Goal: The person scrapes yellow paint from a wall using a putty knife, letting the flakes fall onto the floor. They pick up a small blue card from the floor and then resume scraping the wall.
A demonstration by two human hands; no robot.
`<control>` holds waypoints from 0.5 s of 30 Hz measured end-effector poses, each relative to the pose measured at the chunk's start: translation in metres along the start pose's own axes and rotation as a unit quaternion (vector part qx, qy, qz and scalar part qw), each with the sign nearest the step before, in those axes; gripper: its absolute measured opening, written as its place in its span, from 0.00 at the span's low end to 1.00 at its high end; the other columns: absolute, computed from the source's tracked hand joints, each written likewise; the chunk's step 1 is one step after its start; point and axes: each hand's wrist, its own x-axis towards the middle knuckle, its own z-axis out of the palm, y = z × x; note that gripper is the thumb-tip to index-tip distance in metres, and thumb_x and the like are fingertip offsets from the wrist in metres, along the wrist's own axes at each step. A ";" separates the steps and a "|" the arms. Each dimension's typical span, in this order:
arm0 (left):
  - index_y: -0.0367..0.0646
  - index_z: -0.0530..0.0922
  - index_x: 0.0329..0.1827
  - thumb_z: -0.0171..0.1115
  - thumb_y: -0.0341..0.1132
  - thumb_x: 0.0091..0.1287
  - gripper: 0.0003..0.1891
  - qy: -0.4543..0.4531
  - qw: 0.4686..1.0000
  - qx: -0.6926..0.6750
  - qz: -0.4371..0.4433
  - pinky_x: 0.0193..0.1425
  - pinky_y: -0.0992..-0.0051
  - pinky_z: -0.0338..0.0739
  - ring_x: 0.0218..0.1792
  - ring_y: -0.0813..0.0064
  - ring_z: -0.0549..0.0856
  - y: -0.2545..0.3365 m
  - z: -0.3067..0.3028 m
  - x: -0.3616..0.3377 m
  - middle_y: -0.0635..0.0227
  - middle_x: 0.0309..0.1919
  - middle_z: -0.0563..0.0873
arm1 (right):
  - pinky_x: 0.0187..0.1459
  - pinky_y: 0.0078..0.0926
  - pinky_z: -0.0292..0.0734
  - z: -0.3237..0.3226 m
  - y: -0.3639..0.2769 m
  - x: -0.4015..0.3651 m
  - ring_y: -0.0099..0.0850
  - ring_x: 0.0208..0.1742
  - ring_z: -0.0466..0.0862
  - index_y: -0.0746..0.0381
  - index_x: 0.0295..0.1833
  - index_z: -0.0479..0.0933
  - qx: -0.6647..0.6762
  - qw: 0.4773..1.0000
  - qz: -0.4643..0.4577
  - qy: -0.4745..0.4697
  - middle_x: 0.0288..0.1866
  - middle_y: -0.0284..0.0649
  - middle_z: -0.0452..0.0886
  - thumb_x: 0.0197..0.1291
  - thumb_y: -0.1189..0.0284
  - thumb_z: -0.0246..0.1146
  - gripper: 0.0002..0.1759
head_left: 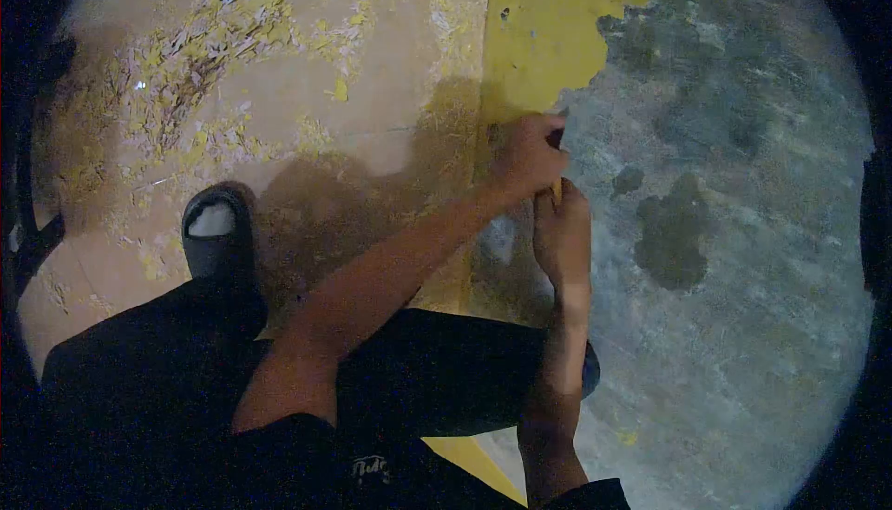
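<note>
Left hand (523,152), right hand (562,231) — apparently together — at edge of yellow paint (539,36)

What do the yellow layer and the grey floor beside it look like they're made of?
Yellow layer: probably matte paint or a thin coating; its ragged edge and the loose flakes suggest peeling. Grey floor: likely bare concrete, dull and mottled with darker patches.

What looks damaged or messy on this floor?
The yellow coating has a ragged, torn edge beside bare grey concrete, right where the left hand and right hand meet. Yellow flakes litter the tan floor nearby.
</note>
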 end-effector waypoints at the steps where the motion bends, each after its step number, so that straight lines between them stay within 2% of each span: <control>1: 0.36 0.83 0.33 0.64 0.30 0.42 0.14 -0.006 1.000 0.010 0.015 0.44 0.63 0.79 0.35 0.50 0.85 -0.002 0.000 0.000 0.50 0.30 0.86 | 0.38 0.44 0.72 -0.001 -0.004 -0.003 0.53 0.35 0.82 0.75 0.39 0.74 0.005 1.000 0.008 0.001 0.31 0.62 0.78 0.66 0.70 0.53 0.15; 5: 0.38 0.84 0.32 0.64 0.30 0.42 0.12 -0.018 1.000 0.020 0.002 0.42 0.62 0.79 0.34 0.50 0.86 -0.011 -0.005 0.011 0.52 0.27 0.85 | 0.37 0.42 0.73 0.007 0.001 0.008 0.48 0.32 0.81 0.75 0.39 0.74 0.029 0.999 -0.009 -0.024 0.30 0.61 0.78 0.67 0.69 0.53 0.16; 7: 0.40 0.85 0.34 0.64 0.30 0.41 0.14 -0.053 0.997 0.007 -0.050 0.41 0.62 0.79 0.33 0.51 0.86 -0.011 -0.007 0.012 0.52 0.27 0.85 | 0.36 0.41 0.72 0.016 0.013 0.011 0.47 0.30 0.80 0.76 0.39 0.74 -0.027 0.998 -0.054 0.018 0.29 0.59 0.78 0.67 0.68 0.53 0.17; 8: 0.40 0.85 0.34 0.64 0.30 0.41 0.14 -0.049 0.998 0.005 -0.044 0.41 0.62 0.79 0.33 0.51 0.86 -0.010 -0.003 0.013 0.52 0.27 0.85 | 0.36 0.41 0.72 0.012 0.013 0.010 0.47 0.30 0.80 0.76 0.39 0.74 -0.028 0.998 -0.061 0.021 0.29 0.59 0.78 0.67 0.68 0.53 0.17; 10: 0.41 0.85 0.34 0.65 0.30 0.41 0.14 -0.012 0.997 -0.006 0.077 0.40 0.61 0.80 0.31 0.52 0.86 -0.014 -0.002 0.004 0.53 0.26 0.85 | 0.37 0.40 0.73 0.008 0.010 -0.003 0.49 0.33 0.81 0.76 0.40 0.74 0.012 1.000 -0.024 0.010 0.31 0.61 0.79 0.67 0.68 0.53 0.18; 11: 0.41 0.85 0.34 0.65 0.30 0.41 0.14 -0.016 0.997 -0.001 0.071 0.40 0.61 0.80 0.31 0.52 0.86 -0.019 -0.004 0.007 0.53 0.26 0.85 | 0.37 0.40 0.73 0.014 0.010 0.003 0.49 0.33 0.81 0.76 0.40 0.74 0.017 1.000 -0.017 0.006 0.31 0.61 0.79 0.67 0.68 0.53 0.18; 13: 0.41 0.85 0.35 0.65 0.30 0.42 0.15 0.047 0.994 0.081 0.055 0.40 0.62 0.80 0.31 0.53 0.86 -0.027 -0.001 0.019 0.52 0.28 0.86 | 0.38 0.41 0.73 0.022 0.014 0.022 0.53 0.36 0.82 0.76 0.40 0.74 0.033 0.999 0.011 -0.016 0.32 0.62 0.79 0.67 0.69 0.53 0.16; 14: 0.41 0.85 0.35 0.65 0.30 0.42 0.15 0.045 0.995 0.075 0.057 0.40 0.62 0.80 0.31 0.53 0.86 -0.031 0.000 0.016 0.52 0.28 0.86 | 0.38 0.41 0.73 0.021 0.015 0.014 0.53 0.36 0.82 0.76 0.40 0.74 0.029 0.999 0.011 -0.011 0.32 0.62 0.79 0.67 0.69 0.53 0.16; 15: 0.39 0.85 0.39 0.65 0.29 0.44 0.16 -0.049 0.998 0.037 0.009 0.44 0.65 0.81 0.35 0.59 0.87 -0.035 -0.003 0.014 0.55 0.32 0.87 | 0.38 0.42 0.73 0.019 0.014 0.004 0.54 0.37 0.83 0.76 0.40 0.75 0.008 1.000 -0.016 -0.002 0.33 0.63 0.79 0.67 0.70 0.53 0.16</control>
